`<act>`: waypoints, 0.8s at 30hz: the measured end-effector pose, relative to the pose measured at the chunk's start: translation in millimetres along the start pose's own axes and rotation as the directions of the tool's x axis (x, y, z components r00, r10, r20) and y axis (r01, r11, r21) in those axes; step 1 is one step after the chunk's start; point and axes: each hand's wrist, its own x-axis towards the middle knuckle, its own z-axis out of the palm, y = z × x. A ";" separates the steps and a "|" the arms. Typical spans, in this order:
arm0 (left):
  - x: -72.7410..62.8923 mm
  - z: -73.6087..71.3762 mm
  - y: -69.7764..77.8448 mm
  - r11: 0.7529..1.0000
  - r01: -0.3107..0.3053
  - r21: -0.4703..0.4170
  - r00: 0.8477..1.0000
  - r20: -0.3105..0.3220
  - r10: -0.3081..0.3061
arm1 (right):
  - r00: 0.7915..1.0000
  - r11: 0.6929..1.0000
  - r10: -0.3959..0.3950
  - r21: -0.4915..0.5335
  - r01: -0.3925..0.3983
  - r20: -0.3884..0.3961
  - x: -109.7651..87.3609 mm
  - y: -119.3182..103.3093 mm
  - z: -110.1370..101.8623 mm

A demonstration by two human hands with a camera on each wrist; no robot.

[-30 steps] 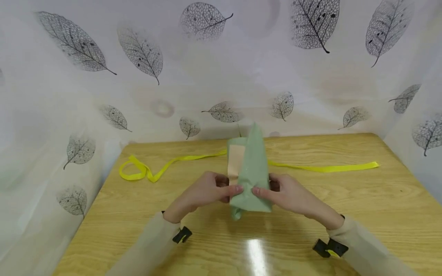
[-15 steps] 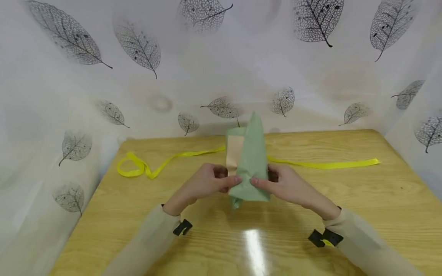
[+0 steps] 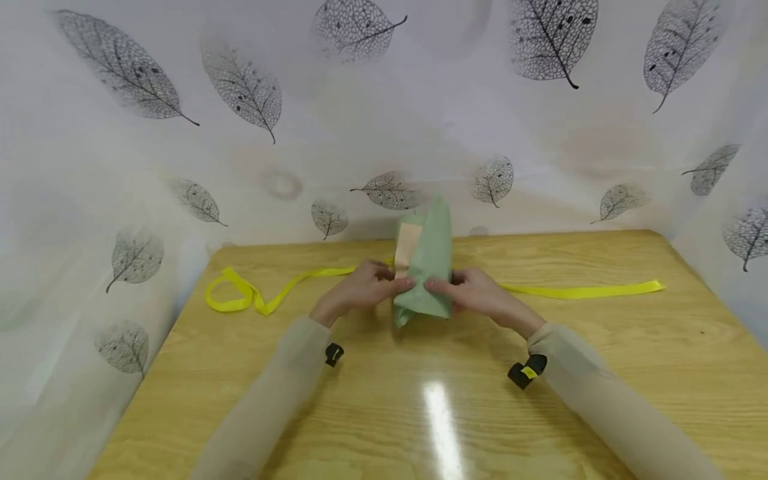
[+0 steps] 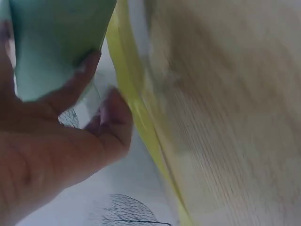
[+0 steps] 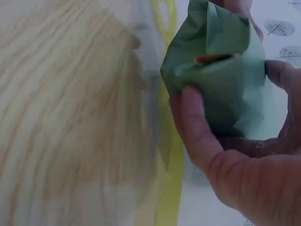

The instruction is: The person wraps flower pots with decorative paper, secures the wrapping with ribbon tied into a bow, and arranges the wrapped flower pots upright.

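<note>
A sheet of pale green wrapping paper [image 3: 437,257] stands folded around something over the far middle of the table. On its left side a beige panel [image 3: 408,241] shows between the folds. My left hand [image 3: 366,288] grips the lower left edge, thumb on the front face. From the right, my right hand [image 3: 480,295] grips the same bundle, its thumb also on the front. A narrow orange-brown edge [image 5: 217,58] peeks out of the paper's opening in the right wrist view. Most of what the paper wraps is hidden. Beneath and behind it runs a yellow ribbon [image 3: 582,292].
The ribbon's other end lies in a loose loop [image 3: 235,305] at the table's left. A white curtain with dark leaf prints [image 3: 288,120] hangs right behind the far edge of the wooden table [image 3: 336,427] and along both sides.
Both hands have moved away from me toward the ribbon, carrying the green paper bundle with them. It now sits lower and closer over the ribbon. The ribbon has kept its place.
</note>
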 end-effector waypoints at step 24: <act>18.4 -6.6 -10.6 0.988 0.072 0.138 0.991 0.101 -0.087 | 0.990 0.995 -0.076 -0.058 0.084 0.120 13.4 10.5 2.3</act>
